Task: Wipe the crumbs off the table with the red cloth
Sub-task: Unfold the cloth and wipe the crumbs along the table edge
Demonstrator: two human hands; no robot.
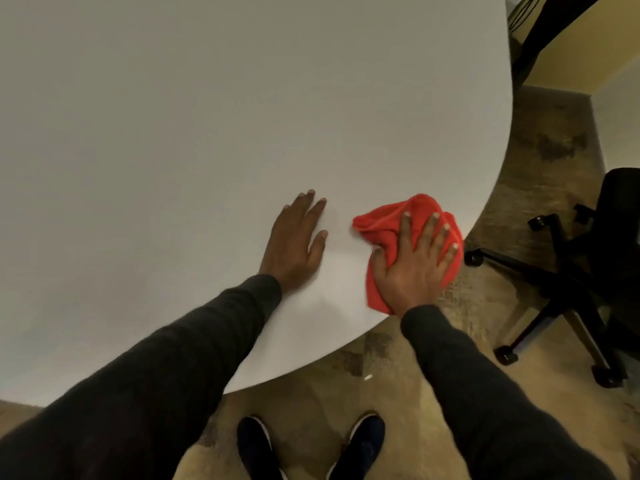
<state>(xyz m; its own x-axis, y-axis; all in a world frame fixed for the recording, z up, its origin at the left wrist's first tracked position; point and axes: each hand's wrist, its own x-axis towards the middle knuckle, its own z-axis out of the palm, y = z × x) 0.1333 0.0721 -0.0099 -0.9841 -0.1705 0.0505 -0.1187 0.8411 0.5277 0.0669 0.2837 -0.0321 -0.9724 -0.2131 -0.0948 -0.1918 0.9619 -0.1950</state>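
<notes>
Right hand [414,261]: fingers spread, palm flat on the red cloth [384,225].
Cloth: bunched at the tabletop's [207,116] right edge, partly overhanging; its bulk lies ahead and left of the palm.
Left hand [296,242]: flat, fingers loosely together, bare (bracing, I judge), just beside the cloth.
Crumbs: none discernible.
</notes>
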